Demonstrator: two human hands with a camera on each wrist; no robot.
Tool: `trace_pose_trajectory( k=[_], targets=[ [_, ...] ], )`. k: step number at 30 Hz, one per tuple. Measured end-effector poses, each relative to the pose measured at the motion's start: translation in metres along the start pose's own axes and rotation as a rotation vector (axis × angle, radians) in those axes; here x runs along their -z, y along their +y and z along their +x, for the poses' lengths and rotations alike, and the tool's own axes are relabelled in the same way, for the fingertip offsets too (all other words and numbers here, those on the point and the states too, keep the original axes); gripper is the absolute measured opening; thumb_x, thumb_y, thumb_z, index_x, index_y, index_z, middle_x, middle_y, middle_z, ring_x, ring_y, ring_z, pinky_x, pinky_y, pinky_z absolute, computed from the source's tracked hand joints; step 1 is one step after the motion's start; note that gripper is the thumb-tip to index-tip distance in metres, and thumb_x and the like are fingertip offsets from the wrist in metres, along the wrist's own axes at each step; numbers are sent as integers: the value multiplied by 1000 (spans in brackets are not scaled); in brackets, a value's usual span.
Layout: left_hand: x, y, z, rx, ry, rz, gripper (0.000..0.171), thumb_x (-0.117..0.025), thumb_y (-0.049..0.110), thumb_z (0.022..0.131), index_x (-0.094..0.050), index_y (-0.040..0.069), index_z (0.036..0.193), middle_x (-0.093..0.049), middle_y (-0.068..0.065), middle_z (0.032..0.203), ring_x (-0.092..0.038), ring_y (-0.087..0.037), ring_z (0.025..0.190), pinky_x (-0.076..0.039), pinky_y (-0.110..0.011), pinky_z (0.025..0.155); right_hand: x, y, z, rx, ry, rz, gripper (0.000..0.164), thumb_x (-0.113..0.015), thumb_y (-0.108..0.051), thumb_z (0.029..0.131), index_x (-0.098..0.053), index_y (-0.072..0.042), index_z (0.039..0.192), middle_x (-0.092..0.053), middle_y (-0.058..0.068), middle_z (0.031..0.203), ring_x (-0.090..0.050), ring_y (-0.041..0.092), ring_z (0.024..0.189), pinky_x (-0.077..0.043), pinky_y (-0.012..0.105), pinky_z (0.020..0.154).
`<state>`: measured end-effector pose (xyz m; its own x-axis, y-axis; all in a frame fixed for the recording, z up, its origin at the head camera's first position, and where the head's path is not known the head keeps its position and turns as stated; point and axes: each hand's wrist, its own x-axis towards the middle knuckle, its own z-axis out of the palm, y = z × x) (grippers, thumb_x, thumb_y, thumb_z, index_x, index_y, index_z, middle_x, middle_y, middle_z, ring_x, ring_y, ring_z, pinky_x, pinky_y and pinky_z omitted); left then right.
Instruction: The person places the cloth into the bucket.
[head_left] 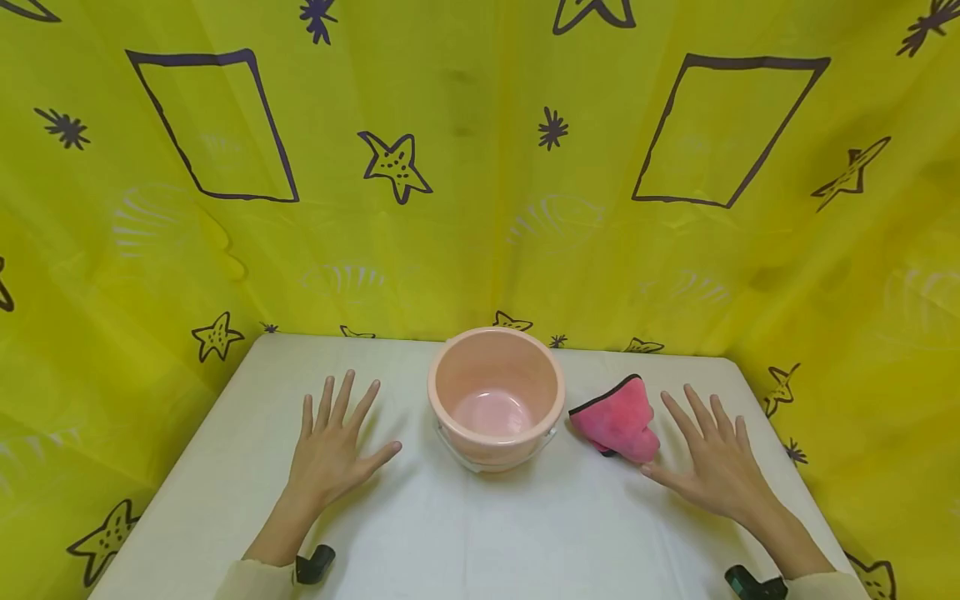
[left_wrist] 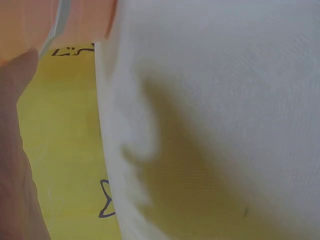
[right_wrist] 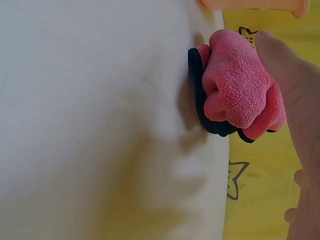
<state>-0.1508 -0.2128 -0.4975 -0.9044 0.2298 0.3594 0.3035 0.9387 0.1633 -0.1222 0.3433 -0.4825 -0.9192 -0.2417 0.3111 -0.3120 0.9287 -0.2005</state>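
Note:
A peach-coloured plastic bucket (head_left: 491, 446) with a pale handle stands upright at the middle of the table. To its right lies a folded pink plush cloth (head_left: 618, 421) with dark edging. My left hand (head_left: 330, 454), fingers straight and spread, is held to the left of the bucket and holds nothing. On the other side my right hand (head_left: 716, 467) is likewise spread, just right of the cloth, thumb nearest it. The right wrist view shows the cloth (right_wrist: 237, 80) beside the thumb (right_wrist: 280, 55); whether they touch I cannot tell. Part of the bucket (left_wrist: 25, 25) appears in the left wrist view.
A white-covered table (head_left: 465, 542) carries the bucket and the cloth. Yellow curtains (head_left: 465, 233) with dark star drawings hang behind it and along both sides. Small dark devices sit at the left wrist (head_left: 315, 565) and the right wrist (head_left: 753, 583).

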Motion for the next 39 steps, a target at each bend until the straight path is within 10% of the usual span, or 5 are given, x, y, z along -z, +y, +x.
trace_pose_trajectory(
  k=[23,39],
  targets=[
    [16,15,20,-86,57,-96,98,-64,69,86,-21,29,165,-18,-17,170,-7,-40,157,-8,-69,120,2,-13,23,167,-13,291,94,-93,-34,73,-47,-16,154,-25,10,168,-24,60,143,-30,86,93],
    [14,65,34,-228,147,-403,89,-63,60,94,-24,22,165,-22,-13,169,-24,-40,153,-21,-72,116,-10,-10,37,203,-173,411,67,-85,-30,86,-56,-20,146,-31,28,160,-30,58,141,-33,84,96]
  ],
)
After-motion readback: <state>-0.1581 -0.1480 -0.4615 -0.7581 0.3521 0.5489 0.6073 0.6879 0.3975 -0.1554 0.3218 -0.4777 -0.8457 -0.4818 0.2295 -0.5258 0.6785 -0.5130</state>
